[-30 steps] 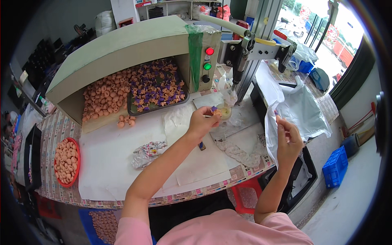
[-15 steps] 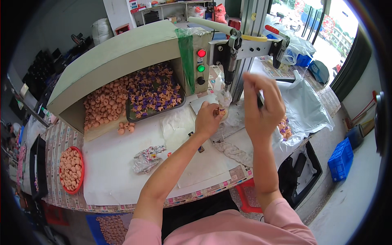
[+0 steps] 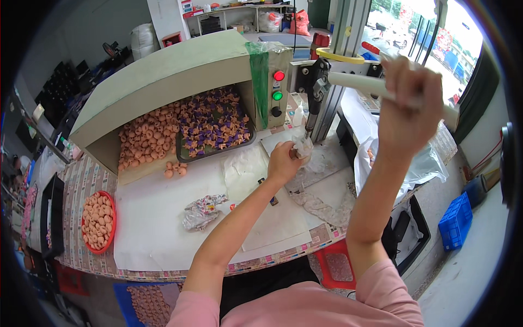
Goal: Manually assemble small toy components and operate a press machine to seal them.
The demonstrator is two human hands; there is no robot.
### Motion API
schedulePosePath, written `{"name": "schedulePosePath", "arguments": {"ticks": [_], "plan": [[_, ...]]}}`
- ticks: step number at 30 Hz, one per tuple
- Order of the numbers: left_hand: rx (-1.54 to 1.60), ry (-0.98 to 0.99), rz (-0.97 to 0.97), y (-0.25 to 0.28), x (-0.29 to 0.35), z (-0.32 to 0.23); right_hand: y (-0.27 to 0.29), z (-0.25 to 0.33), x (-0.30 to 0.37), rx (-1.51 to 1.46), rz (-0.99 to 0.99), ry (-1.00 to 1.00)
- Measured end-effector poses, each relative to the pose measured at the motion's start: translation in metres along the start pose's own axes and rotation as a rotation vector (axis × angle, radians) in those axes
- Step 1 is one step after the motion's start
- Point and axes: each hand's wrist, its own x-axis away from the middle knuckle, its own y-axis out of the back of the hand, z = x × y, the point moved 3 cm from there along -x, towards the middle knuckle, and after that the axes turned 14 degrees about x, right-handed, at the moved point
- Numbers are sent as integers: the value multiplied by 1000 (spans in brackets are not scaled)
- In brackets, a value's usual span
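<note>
My right hand (image 3: 409,106) is wrapped round the white lever handle (image 3: 359,83) of a clamp press, which is swung out to the right. Below the clamp, a metal plunger (image 3: 312,111) points down at a plastic-wrapped spot (image 3: 303,146) on the work plate. There my left hand (image 3: 285,163) is closed, thumb and fingers pinching a small doll part that is mostly hidden by the fingers and plastic. Left of it, a dark tray (image 3: 248,140) holds many tan-and-purple doll bodies (image 3: 212,125). Round tan doll heads (image 3: 147,143) are heaped beside that tray, under a beige hooded machine (image 3: 163,71).
A red basket (image 3: 113,223) of tan pieces stands at the table's left. Crumpled plastic (image 3: 202,212) lies on the white sheet (image 3: 152,234). To the right are a plastic-lined tray (image 3: 419,171), a blue crate (image 3: 455,220) on the floor and a red stool (image 3: 333,267) below the table.
My right hand has moved up and right and taken hold of the lever handle, swinging it rightward; the plunger is lower. My left hand stays at the plunger's foot, its doll part now mostly hidden.
</note>
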Motion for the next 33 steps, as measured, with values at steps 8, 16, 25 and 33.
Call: {"name": "schedulePosePath", "arguments": {"ticks": [8, 16, 25, 33], "plan": [[1046, 588, 117, 63, 57, -3, -25, 12, 130, 447, -524, -151], [1444, 709, 20, 136, 171, -33, -112, -26, 256, 677, 453, -671], [1480, 561, -199, 188, 259, -26, -207, -20, 277, 713, 824, -614], [1471, 532, -364, 209, 275, -3, -204, 12, 269, 524, 629, -810]]}}
